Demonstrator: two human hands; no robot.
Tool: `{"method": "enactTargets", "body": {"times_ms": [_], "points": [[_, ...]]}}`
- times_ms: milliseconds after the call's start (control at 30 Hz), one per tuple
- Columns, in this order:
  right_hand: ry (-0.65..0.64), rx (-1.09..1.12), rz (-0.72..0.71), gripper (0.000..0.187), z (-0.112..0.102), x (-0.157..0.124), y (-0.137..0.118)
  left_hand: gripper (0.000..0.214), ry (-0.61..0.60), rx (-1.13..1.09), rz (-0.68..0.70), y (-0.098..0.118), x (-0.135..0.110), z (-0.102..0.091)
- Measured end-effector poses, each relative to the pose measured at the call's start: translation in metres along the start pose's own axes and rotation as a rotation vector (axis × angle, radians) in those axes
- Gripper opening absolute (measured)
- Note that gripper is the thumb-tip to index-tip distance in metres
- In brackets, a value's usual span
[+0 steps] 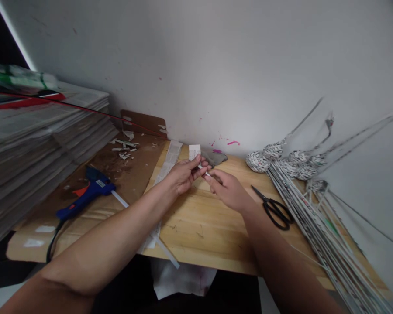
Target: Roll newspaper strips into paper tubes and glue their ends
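A strip of printed newspaper (194,151) stands up flat above my left hand (187,173), which pinches it between thumb and fingers. Lower down, the paper narrows into a thin rolled piece running between both hands. My right hand (223,185) has its thumb and fingers closed on the other end of that roll. Just behind the hands a grey cloth (216,158) lies against the wall. Part of the paper is hidden by my fingers.
On cardboard (131,205) at left lies a blue glue gun (91,194), with paper scraps (126,146) behind it. Newspapers (52,144) are stacked far left. At right are black scissors (273,209), long paper tubes (311,226) and woven paper balls (258,161). A glue stick (167,252) overhangs the front edge.
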State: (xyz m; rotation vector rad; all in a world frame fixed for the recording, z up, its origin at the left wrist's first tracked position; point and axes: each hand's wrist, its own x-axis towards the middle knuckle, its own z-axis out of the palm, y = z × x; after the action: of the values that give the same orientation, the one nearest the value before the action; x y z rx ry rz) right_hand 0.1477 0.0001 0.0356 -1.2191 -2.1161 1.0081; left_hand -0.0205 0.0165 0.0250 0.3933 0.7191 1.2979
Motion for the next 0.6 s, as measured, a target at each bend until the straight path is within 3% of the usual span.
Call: {"method": "enactTargets", "body": {"times_ms": [100, 233, 433, 600], "points": [[0.135, -0.287, -0.148, 0.023, 0.0042, -0.0005, 0.0001, 0.019, -0.015, 0.028, 0.001, 0.0012, -0.0001, 0.0001], [0.145, -0.357, -0.152, 0.025, 0.0019, -0.0001, 0.0020, 0.018, -0.063, 0.073, -0.029, 0.0030, -0.0003, -0.0003], [0.100, -0.152, -0.068, 0.033, -0.0030, 0.0003, 0.0017, 0.018, -0.109, 0.066, -0.014, 0.0036, -0.0022, 0.0011], [0.057, -0.003, -0.010, 0.029, -0.0013, 0.0010, 0.0013, 0.012, -0.076, 0.086, -0.007, 0.0017, -0.0032, 0.0015]]}}
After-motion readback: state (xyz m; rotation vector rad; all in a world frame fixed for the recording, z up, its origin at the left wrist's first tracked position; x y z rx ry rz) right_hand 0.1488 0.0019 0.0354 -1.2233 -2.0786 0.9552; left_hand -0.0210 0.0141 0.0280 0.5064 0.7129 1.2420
